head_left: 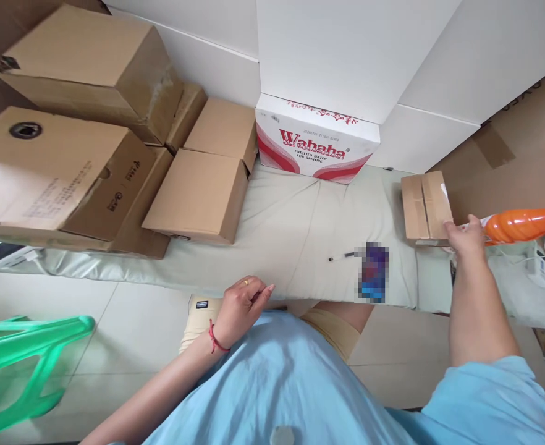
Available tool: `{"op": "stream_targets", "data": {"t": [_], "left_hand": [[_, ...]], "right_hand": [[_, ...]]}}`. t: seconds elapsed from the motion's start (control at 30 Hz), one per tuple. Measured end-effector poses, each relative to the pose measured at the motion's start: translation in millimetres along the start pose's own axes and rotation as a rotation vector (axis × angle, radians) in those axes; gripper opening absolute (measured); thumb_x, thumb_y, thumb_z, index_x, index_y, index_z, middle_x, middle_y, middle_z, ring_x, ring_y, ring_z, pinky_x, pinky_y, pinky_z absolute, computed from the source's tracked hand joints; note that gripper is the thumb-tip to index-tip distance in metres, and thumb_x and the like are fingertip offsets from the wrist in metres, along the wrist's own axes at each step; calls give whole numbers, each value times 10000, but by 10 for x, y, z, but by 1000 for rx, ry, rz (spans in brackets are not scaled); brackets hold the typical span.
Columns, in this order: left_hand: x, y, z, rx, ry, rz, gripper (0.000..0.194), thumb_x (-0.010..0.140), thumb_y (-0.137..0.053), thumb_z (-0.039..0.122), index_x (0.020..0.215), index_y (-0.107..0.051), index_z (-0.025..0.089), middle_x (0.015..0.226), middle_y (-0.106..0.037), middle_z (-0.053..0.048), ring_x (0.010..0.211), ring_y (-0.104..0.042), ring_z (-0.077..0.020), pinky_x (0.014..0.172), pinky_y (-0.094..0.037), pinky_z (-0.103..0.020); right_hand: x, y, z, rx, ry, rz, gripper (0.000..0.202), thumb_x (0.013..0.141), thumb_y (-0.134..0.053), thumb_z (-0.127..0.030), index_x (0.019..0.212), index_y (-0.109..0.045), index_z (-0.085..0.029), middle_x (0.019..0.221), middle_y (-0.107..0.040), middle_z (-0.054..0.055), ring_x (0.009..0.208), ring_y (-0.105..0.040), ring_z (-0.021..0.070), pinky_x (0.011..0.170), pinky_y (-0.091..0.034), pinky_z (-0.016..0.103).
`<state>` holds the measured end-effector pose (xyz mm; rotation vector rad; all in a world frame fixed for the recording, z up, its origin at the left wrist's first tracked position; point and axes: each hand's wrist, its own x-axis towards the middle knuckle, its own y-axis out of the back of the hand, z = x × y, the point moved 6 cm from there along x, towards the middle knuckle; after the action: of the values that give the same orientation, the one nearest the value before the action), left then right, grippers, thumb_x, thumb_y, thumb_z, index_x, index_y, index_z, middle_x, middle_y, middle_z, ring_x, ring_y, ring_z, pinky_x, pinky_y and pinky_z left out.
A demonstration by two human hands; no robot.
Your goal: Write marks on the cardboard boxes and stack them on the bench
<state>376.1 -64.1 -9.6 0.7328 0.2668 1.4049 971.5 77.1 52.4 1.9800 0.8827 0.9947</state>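
My right hand (467, 240) reaches to the right side of the bench and touches the lower right corner of a small taped cardboard box (424, 207). Its fingers are partly hidden at the box and beside an orange bottle-shaped object (523, 225) lying to the right; whether they grip the box cannot be made out. My left hand (247, 303) rests near the bench's front edge, in front of my body, with its fingers curled together and nothing visible in them. A dark pen (342, 256) and a blurred blue-purple item (374, 272) lie between the hands.
Several cardboard boxes (193, 191) stand at the left of the cloth-covered bench (282, 228). A white and red Wahaha box (316, 142) leans by the wall panels. A green plastic stool (45, 364) is on the floor at left. Cables lie at far right.
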Motion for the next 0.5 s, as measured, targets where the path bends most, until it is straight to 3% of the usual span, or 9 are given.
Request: {"op": "stream_targets", "data": {"t": [0.1, 0.2, 0.27, 0.33, 0.4, 0.5], "left_hand": [[-11, 42, -28, 41, 2, 43, 197, 1051, -561, 292, 907, -677, 224, 748, -665, -8, 666, -651, -168, 655, -522, -271], [-1, 133, -106, 72, 23, 94, 218, 1056, -513, 284, 1005, -716, 223, 866, -760, -35, 750, -733, -178, 716, -574, -274], [29, 260, -187, 115, 60, 145, 248, 1071, -517, 327, 997, -729, 221, 847, -773, -21, 711, -728, -163, 677, -550, -254], [81, 471, -293, 208, 133, 247, 255, 1075, -555, 384, 1020, -736, 214, 689, -686, 23, 585, -643, -140, 598, -485, -246], [151, 756, -383, 329, 195, 422, 269, 1054, -617, 442, 1098, -720, 197, 598, -545, 60, 522, -537, -134, 584, -445, -263], [314, 1128, -452, 437, 173, 653, 514, 974, -727, 538, 1285, -616, 145, 825, -609, -11, 744, -611, -197, 761, -531, -349]], "right_hand": [[72, -151, -112, -103, -95, -46, 783, 893, -732, -383, 1482, -559, 103, 1476, -509, 468, 1473, -504, 467, 1157, -378, 565], [-117, -425, -277, -136, -74, -157, 687, 862, -742, -306, 1434, -620, 53, 1515, -535, 405, 1502, -480, 444, 1233, -306, 572], [-359, -548, -378, -141, -46, -182, 583, 850, -703, -260, 1363, -664, 15, 1536, -539, 366, 1498, -486, 430, 1266, -271, 603], [-662, -555, -500, -118, 13, -122, 509, 863, -639, -263, 1308, -688, -22, 1552, -542, 329, 1501, -485, 414, 1274, -283, 621], [-1013, -471, -640, -54, 95, -22, 455, 897, -589, -326, 1255, -712, -73, 1532, -577, 285, 1476, -511, 388, 1254, -351, 604], [-1546, -319, -777, 57, 122, 56, 404, 929, -574, -414, 1160, -751, -135, 1425, -674, 227, 1369, -605, 352, 1174, -479, 559]]}}
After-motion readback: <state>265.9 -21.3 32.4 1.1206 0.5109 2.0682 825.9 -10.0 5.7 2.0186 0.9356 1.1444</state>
